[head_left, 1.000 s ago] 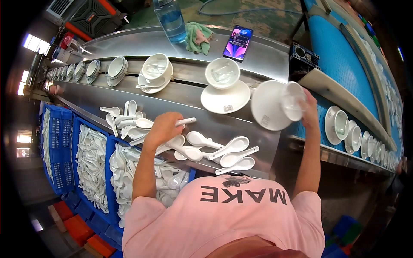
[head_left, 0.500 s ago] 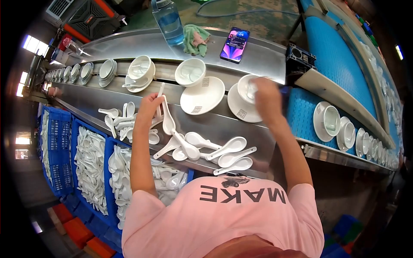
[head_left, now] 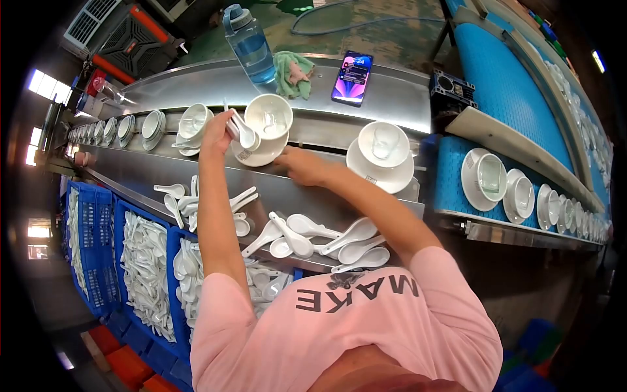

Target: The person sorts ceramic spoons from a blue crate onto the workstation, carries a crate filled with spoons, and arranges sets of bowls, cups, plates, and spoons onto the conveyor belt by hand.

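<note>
My left hand [head_left: 219,134] is closed around white spoons, one spoon [head_left: 245,134] tilted with its bowl end over the plate. That white plate [head_left: 261,154], marked with a dark square pattern, carries a white bowl [head_left: 268,104] with a clear glass inside. My right hand [head_left: 305,167] has curled fingers at the plate's right rim, partly hidden by the rim. To its right, another plate [head_left: 398,183] bears a bowl [head_left: 366,140] with a glass [head_left: 385,142] in it. Loose white spoons [head_left: 297,242] lie on the metal ledge below my hands.
Blue crates [head_left: 117,261] full of spoons stand at the lower left. A water bottle [head_left: 251,49], green cloth [head_left: 290,73] and phone [head_left: 353,78] sit on the back ledge. Stacked dish sets line a blue conveyor [head_left: 450,176] at the right and the track at the left.
My right hand has left the glass in the right-hand bowl and reached left to the plate. The left hand lifted its spoons to that plate. Dish sets on the track shifted left.
</note>
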`<state>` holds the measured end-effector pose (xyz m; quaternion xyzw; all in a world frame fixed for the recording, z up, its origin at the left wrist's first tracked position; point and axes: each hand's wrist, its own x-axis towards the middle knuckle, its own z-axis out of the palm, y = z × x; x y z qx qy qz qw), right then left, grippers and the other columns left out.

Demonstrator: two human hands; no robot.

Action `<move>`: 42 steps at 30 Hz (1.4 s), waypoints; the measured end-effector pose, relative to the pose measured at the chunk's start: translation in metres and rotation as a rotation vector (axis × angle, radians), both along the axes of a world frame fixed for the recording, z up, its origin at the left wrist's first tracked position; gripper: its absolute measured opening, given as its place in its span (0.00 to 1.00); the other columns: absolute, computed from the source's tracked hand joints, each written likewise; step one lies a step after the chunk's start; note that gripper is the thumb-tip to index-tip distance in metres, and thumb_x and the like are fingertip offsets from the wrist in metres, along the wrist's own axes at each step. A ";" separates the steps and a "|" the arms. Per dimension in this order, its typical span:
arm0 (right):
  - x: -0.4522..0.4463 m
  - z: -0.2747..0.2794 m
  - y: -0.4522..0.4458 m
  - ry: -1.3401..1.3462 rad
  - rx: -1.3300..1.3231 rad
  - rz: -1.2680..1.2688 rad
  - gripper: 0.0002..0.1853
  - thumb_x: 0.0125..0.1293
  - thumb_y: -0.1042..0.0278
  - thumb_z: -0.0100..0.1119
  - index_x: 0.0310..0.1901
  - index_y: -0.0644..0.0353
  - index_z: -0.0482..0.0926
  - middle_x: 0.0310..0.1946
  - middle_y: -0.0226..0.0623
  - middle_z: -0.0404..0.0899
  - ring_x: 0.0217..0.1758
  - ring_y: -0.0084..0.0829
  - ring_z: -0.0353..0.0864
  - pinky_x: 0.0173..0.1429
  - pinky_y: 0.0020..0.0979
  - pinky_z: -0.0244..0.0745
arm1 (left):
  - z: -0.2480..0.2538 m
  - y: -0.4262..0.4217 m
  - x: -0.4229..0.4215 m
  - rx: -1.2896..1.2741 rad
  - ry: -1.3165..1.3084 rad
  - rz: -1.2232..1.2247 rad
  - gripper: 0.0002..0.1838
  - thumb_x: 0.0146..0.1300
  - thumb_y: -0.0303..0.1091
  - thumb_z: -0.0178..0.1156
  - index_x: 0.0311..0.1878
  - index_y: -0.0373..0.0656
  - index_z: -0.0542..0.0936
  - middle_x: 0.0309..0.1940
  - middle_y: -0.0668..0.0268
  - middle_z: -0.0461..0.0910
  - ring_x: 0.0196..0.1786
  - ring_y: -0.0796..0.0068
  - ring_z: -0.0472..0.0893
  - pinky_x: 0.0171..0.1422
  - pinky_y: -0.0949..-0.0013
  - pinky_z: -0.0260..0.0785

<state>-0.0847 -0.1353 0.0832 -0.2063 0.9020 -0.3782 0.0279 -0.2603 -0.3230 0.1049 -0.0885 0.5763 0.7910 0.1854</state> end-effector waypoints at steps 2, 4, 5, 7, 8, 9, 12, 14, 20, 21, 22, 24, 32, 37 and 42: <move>0.034 0.076 0.044 -0.113 0.007 -0.065 0.20 0.50 0.82 0.48 0.47 0.60 0.75 0.43 0.47 0.73 0.49 0.45 0.72 0.54 0.38 0.68 | -0.001 -0.020 0.002 -0.092 0.055 0.019 0.06 0.57 0.31 0.57 0.33 0.39 0.75 0.27 0.66 0.74 0.30 0.75 0.75 0.33 0.70 0.68; 0.070 0.095 0.116 0.018 -0.073 -0.271 0.18 0.53 0.81 0.50 0.46 0.61 0.76 0.42 0.43 0.77 0.46 0.40 0.75 0.50 0.34 0.70 | -0.020 -0.058 -0.012 -0.223 0.094 -0.052 0.06 0.54 0.31 0.58 0.30 0.39 0.75 0.24 0.68 0.73 0.27 0.78 0.74 0.30 0.72 0.65; 0.095 0.123 0.151 0.110 0.032 -0.419 0.16 0.56 0.80 0.50 0.46 0.61 0.75 0.40 0.40 0.78 0.43 0.37 0.77 0.48 0.31 0.71 | -0.030 -0.069 -0.014 -0.285 0.110 -0.089 0.06 0.53 0.30 0.59 0.29 0.39 0.75 0.22 0.69 0.72 0.25 0.79 0.73 0.28 0.73 0.64; 0.141 0.139 0.225 0.190 0.257 -0.760 0.16 0.53 0.81 0.49 0.44 0.61 0.77 0.41 0.43 0.78 0.44 0.42 0.78 0.50 0.34 0.71 | -0.031 -0.075 -0.004 -0.447 0.145 -0.075 0.06 0.51 0.30 0.59 0.28 0.38 0.75 0.20 0.70 0.71 0.23 0.80 0.71 0.27 0.74 0.62; 0.165 0.144 0.266 0.135 0.382 -0.855 0.16 0.53 0.80 0.48 0.44 0.62 0.77 0.42 0.44 0.78 0.44 0.42 0.77 0.51 0.35 0.71 | -0.030 -0.075 -0.001 -0.527 0.167 -0.069 0.06 0.50 0.29 0.60 0.28 0.37 0.75 0.19 0.71 0.71 0.22 0.80 0.70 0.26 0.75 0.60; 0.187 0.142 0.297 0.193 0.458 -0.870 0.16 0.53 0.80 0.46 0.44 0.63 0.77 0.42 0.46 0.78 0.45 0.42 0.77 0.52 0.36 0.70 | -0.032 -0.075 -0.001 -0.546 0.180 -0.060 0.06 0.50 0.29 0.60 0.29 0.36 0.76 0.20 0.70 0.72 0.22 0.81 0.70 0.26 0.75 0.60; 0.218 0.152 0.329 -0.316 0.257 -0.956 0.16 0.52 0.76 0.47 0.43 0.67 0.77 0.41 0.43 0.79 0.44 0.34 0.78 0.54 0.32 0.68 | -0.043 -0.075 -0.002 -0.596 0.239 -0.013 0.08 0.48 0.29 0.60 0.31 0.35 0.77 0.23 0.67 0.75 0.23 0.79 0.71 0.28 0.74 0.62; 0.223 0.158 0.326 -0.493 0.058 -0.982 0.17 0.52 0.75 0.50 0.44 0.67 0.78 0.40 0.38 0.79 0.43 0.29 0.77 0.53 0.30 0.68 | -0.048 -0.078 -0.007 -0.676 0.269 0.001 0.08 0.47 0.29 0.60 0.30 0.35 0.77 0.23 0.65 0.76 0.24 0.77 0.72 0.29 0.73 0.64; 0.226 0.148 0.311 -0.503 0.004 -0.843 0.22 0.48 0.83 0.51 0.49 0.63 0.76 0.40 0.35 0.79 0.42 0.26 0.76 0.50 0.25 0.70 | -0.014 -0.088 0.015 -1.021 0.408 0.181 0.09 0.51 0.32 0.57 0.32 0.36 0.77 0.23 0.64 0.77 0.26 0.74 0.74 0.32 0.70 0.66; 0.229 0.138 0.310 -0.450 -0.114 -0.902 0.23 0.48 0.83 0.51 0.49 0.63 0.76 0.40 0.35 0.79 0.42 0.26 0.76 0.50 0.25 0.70 | -0.006 -0.084 0.026 -0.956 0.391 0.144 0.09 0.52 0.32 0.56 0.33 0.36 0.77 0.24 0.65 0.76 0.26 0.75 0.74 0.31 0.70 0.66; 0.231 0.123 0.309 -0.393 -0.234 -0.958 0.23 0.48 0.83 0.51 0.50 0.64 0.75 0.41 0.36 0.79 0.43 0.26 0.76 0.50 0.25 0.70 | 0.001 -0.082 0.033 -0.891 0.377 0.107 0.09 0.53 0.32 0.56 0.34 0.36 0.77 0.24 0.66 0.75 0.26 0.76 0.73 0.31 0.71 0.65; 0.228 0.111 0.289 -0.292 -0.515 -1.100 0.23 0.49 0.85 0.50 0.51 0.64 0.74 0.43 0.36 0.78 0.45 0.27 0.76 0.51 0.25 0.70 | 0.001 -0.064 0.048 -0.665 0.368 0.009 0.09 0.55 0.33 0.56 0.38 0.38 0.75 0.24 0.70 0.72 0.26 0.81 0.70 0.30 0.74 0.63; 0.166 0.093 0.223 -0.146 -0.828 -1.018 0.22 0.52 0.86 0.49 0.52 0.66 0.74 0.45 0.35 0.77 0.46 0.26 0.76 0.52 0.26 0.71 | -0.001 0.049 0.079 -0.111 -0.052 -0.558 0.14 0.58 0.30 0.55 0.46 0.34 0.73 0.19 0.73 0.68 0.22 0.83 0.69 0.25 0.79 0.61; 0.111 0.087 0.171 -0.082 -0.663 -0.966 0.20 0.52 0.87 0.46 0.47 0.67 0.77 0.37 0.32 0.79 0.40 0.21 0.75 0.47 0.22 0.69 | -0.002 0.060 0.058 -0.069 -0.078 -0.498 0.17 0.55 0.30 0.58 0.46 0.31 0.72 0.22 0.70 0.71 0.23 0.81 0.71 0.26 0.78 0.64; 0.071 0.044 0.137 -0.044 -0.428 -0.881 0.19 0.50 0.84 0.46 0.45 0.65 0.77 0.34 0.45 0.81 0.39 0.31 0.78 0.47 0.28 0.70 | 0.001 0.038 0.041 -0.156 -0.018 -0.329 0.17 0.54 0.27 0.59 0.46 0.31 0.72 0.26 0.69 0.73 0.26 0.81 0.71 0.30 0.78 0.64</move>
